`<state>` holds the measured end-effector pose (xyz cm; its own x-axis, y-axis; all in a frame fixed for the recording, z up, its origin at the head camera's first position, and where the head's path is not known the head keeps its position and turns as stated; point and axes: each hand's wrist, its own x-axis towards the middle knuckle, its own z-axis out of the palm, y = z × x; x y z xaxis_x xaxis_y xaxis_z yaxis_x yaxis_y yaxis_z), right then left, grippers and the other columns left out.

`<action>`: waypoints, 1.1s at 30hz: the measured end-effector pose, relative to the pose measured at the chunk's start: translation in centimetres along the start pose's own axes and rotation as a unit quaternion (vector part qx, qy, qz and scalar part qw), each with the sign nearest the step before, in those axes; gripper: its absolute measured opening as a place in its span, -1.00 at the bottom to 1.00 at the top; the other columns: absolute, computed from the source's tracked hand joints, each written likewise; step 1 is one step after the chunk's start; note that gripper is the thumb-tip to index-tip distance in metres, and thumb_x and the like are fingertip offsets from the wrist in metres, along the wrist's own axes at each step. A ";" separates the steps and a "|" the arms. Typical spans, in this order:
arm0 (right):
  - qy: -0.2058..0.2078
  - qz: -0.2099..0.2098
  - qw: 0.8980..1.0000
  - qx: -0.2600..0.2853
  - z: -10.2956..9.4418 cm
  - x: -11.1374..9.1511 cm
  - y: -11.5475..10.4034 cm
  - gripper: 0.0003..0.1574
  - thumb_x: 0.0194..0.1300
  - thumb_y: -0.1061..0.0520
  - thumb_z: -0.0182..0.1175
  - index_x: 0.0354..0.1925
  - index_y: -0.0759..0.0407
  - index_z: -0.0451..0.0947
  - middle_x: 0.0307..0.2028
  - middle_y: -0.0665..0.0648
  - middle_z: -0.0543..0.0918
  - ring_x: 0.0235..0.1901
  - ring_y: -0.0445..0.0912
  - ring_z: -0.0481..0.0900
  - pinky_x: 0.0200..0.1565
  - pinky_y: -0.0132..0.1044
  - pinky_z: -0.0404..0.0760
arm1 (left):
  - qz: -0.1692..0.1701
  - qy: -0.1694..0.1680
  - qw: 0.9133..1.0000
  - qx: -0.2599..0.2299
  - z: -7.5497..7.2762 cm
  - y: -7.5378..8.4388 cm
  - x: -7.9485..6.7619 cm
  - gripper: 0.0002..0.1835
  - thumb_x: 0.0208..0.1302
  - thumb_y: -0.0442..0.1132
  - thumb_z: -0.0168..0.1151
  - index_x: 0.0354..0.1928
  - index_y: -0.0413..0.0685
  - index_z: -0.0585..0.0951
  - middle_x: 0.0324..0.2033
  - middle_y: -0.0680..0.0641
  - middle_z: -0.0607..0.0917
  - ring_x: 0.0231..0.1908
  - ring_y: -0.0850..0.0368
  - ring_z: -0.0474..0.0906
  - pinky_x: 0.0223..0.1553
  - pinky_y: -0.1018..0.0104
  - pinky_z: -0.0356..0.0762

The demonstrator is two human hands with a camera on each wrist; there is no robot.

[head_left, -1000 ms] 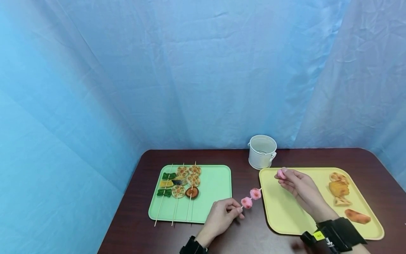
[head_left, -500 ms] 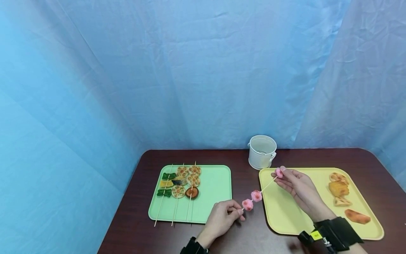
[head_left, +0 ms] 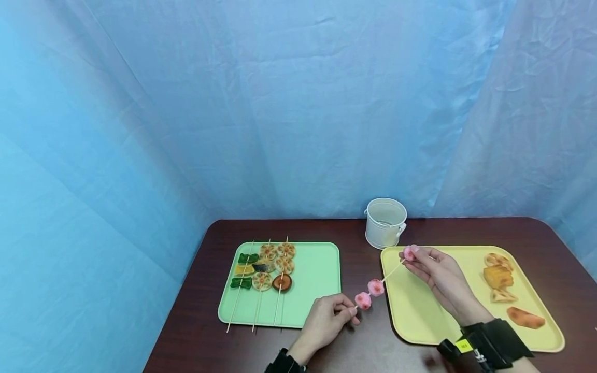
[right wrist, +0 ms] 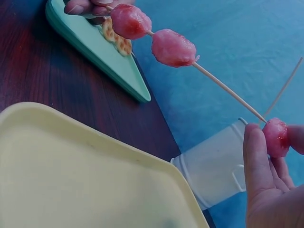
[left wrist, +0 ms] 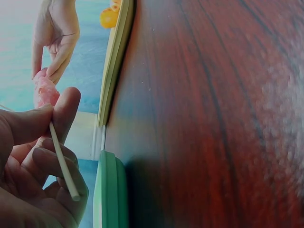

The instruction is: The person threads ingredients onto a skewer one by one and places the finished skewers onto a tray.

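Skewer: your thin skewer [head_left: 394, 270] is up btwn both hands, over the gap btwn the trays; tip end reaches over the yellow one.
Threaded so far: lower pink ball [head_left: 363, 300] and upper pink ball [head_left: 375, 287], side by side nr your L grip; bare stick beyond.
Third ball: third pink ball [head_left: 408, 253] sits at the tip; can't tell if it's pierced or just touching.
L hand: your L hand [head_left: 324, 318] pinches the skewer just behind the lower ball, thumb v. finger; blunt end sticks out behind.
R hand: your R hand [head_left: 443, 282] pinches the third ball in its fingertips, above the yellow tray.
Axis: stick runs fwd + right from your L; ball lies at its far end. L is nearer the threaded pair, R has the ball. I'd say tip-to-ball alignment is key.
Yellow tray: yellow tray [head_left: 420, 321] w/ four loose food pcs at its R side.
Green tray: green tray [head_left: 317, 280], L of you, w/ three loaded skewers.
Bucket: white bucket [head_left: 382, 233] nr yellow tray's far L corner.
Under/behind: dark surface [head_left: 364, 357], blue curtain [head_left: 298, 103].
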<state>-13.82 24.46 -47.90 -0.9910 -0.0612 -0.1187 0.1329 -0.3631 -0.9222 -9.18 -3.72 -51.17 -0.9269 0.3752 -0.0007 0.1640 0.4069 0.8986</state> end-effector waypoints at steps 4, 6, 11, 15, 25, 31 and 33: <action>-0.006 -0.017 1.000 -0.023 0.2 -0.2 0.1 -0.58 0.39 0.11 0.12 0.05 0.39 0.35 -0.12 0.06 0.64 -0.02 -0.15 0.62 0.02 -0.27 0.50 | -0.002 0.003 1.000 -0.002 0.0 0.0 0.0 -0.91 0.27 -0.24 0.25 -0.39 -0.05 0.66 -0.60 0.12 0.72 -0.59 0.21 0.63 -0.65 0.54 0.23; -0.001 -0.023 0.999 -0.045 0.4 -0.2 0.1 -0.55 0.38 0.10 0.14 0.07 0.40 0.33 -0.13 0.06 0.65 -0.05 -0.17 0.63 0.01 -0.27 0.51 | -0.003 0.004 1.000 -0.002 0.0 0.0 0.0 -0.91 0.26 -0.24 0.25 -0.40 -0.03 0.65 -0.60 0.13 0.71 -0.60 0.21 0.63 -0.65 0.53 0.23; 0.024 -0.032 0.992 -0.120 0.8 -0.2 0.2 -0.46 0.33 0.03 0.20 0.07 0.41 0.39 -0.21 0.02 0.69 -0.12 -0.14 0.67 -0.06 -0.28 0.56 | -0.005 0.005 1.000 -0.005 0.1 0.1 0.0 -0.91 0.25 -0.24 0.26 -0.41 0.00 0.64 -0.62 0.17 0.70 -0.59 0.22 0.64 -0.65 0.54 0.25; 0.030 -0.042 0.986 -0.157 1.1 -0.4 0.3 -0.47 0.32 0.01 0.21 0.04 0.43 0.48 -0.24 0.02 0.70 -0.16 -0.11 0.68 -0.11 -0.32 0.59 | -0.007 0.007 1.000 -0.002 0.1 0.2 0.0 -0.91 0.24 -0.24 0.27 -0.42 0.01 0.63 -0.63 0.22 0.69 -0.60 0.23 0.64 -0.65 0.54 0.26; 0.027 -0.028 0.980 -0.193 1.7 -0.6 0.7 -0.38 0.33 -0.05 0.19 0.06 0.48 0.46 -0.22 0.05 0.70 -0.20 -0.15 0.68 -0.12 -0.31 0.60 | -0.001 0.010 1.000 0.003 0.2 0.2 0.1 -0.91 0.25 -0.23 0.26 -0.42 0.00 0.64 -0.63 0.21 0.69 -0.59 0.24 0.64 -0.64 0.54 0.27; 0.020 -0.018 0.977 -0.213 2.1 -0.7 0.9 -0.32 0.34 -0.07 0.17 0.08 0.53 0.43 -0.19 0.09 0.70 -0.18 -0.14 0.67 -0.10 -0.30 0.60 | 0.009 0.014 1.000 0.014 0.1 0.2 0.2 -0.90 0.26 -0.23 0.25 -0.41 -0.01 0.65 -0.62 0.21 0.69 -0.59 0.25 0.64 -0.62 0.54 0.28; 0.019 -0.019 0.975 -0.220 2.3 -0.8 1.1 -0.35 0.34 -0.06 0.18 0.05 0.53 0.45 -0.18 0.10 0.69 -0.18 -0.14 0.67 -0.11 -0.30 0.60 | 0.008 0.016 1.000 0.016 0.2 0.3 0.3 -0.90 0.26 -0.23 0.25 -0.41 -0.02 0.65 -0.62 0.22 0.69 -0.59 0.26 0.64 -0.61 0.54 0.29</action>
<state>-12.90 22.00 -47.94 -0.9960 -0.0178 -0.0881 0.0867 0.0701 -0.9938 -9.36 -3.36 -50.98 -0.9339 0.3563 0.0284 0.1898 0.4271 0.8841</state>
